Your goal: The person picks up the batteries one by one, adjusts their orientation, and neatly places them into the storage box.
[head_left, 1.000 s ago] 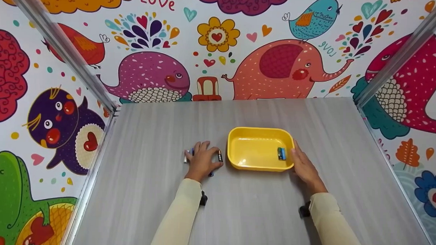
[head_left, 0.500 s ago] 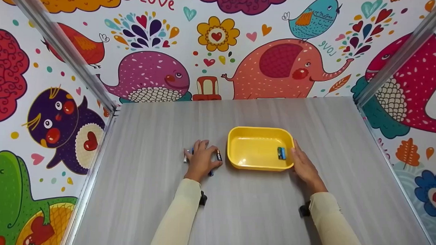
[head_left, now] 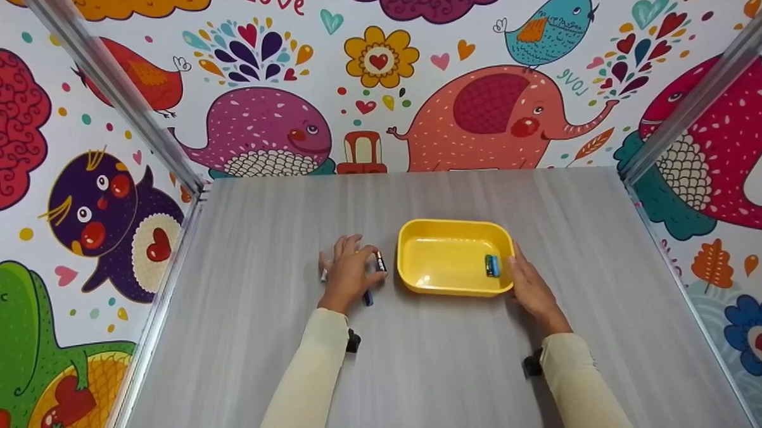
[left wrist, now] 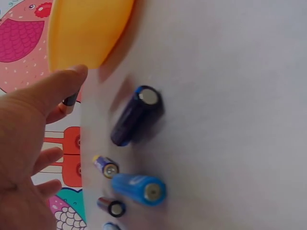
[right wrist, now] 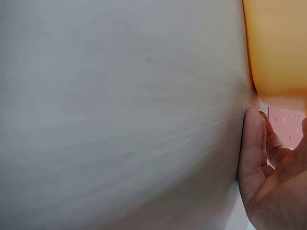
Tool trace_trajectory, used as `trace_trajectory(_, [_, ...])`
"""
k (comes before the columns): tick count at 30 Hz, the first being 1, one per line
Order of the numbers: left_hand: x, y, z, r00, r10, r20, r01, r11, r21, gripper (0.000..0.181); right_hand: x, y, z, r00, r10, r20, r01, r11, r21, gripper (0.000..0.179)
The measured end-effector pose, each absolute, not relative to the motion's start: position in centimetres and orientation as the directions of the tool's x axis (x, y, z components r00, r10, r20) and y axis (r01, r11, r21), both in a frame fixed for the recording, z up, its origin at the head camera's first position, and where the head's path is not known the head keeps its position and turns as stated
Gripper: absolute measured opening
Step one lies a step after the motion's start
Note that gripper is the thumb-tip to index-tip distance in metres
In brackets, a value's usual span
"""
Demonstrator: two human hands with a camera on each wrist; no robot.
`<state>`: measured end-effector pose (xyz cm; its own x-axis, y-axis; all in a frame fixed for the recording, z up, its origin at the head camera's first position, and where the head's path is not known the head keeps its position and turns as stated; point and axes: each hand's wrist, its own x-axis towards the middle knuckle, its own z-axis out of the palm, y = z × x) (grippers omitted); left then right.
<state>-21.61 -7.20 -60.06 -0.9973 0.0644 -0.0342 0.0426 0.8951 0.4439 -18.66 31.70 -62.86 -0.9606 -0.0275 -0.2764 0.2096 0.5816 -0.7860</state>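
Black battery [head_left: 380, 262]: pinched between the thumb and index finger of the left hand [head_left: 347, 276], just left of the yellow tub [head_left: 457, 289] and apart from it. The remaining fingers of this hand are spread and hold nothing.

Below the left hand, several loose batteries lie on the grey bench [head_left: 439, 368]. The left wrist view shows a dark blue battery [left wrist: 136, 115] nearest the thumb. Beyond it lies a light blue battery [left wrist: 139, 189], with a small purple battery [left wrist: 104, 166] on one side and a small dark battery [left wrist: 111, 207] on the other. A further light blue end [left wrist: 111, 226] is cut off by the frame edge.

The right hand [head_left: 533, 295] rests against the right end of the tub, fingers extended along the outer wall and thumb at the rim. Inside the tub, near that end, a green battery [head_left: 489, 266] and a bright blue battery [head_left: 495, 266] lie side by side. Each wrist carries a black device [head_left: 353, 341] below a cream sleeve [head_left: 305, 376].
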Motion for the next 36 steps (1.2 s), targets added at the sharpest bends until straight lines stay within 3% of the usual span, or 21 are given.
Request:
trace_trajectory(12, [-21.7,-7.0,-58.9,-0.998,0.048,-0.036,0.025,0.883,0.469,0.047,-18.7,31.7,-63.0,-0.957,-0.014,-0.289,0.226,0.588,-0.777,0.072])
trace_trajectory(23, [-21.6,-6.1,-57.0,-0.997,0.057,0.045,0.071,0.870,0.487,0.051,-18.9,31.8,-63.3,-0.971,-0.021,-0.237,0.180,0.586,-0.790,0.072])
trace_trajectory(36, [-21.7,-4.3,-56.4,-0.994,0.084,0.063,0.105,0.844,0.526,0.050,-18.9,31.7,-63.2,-0.960,-0.017,-0.280,0.216,0.589,-0.778,0.072])
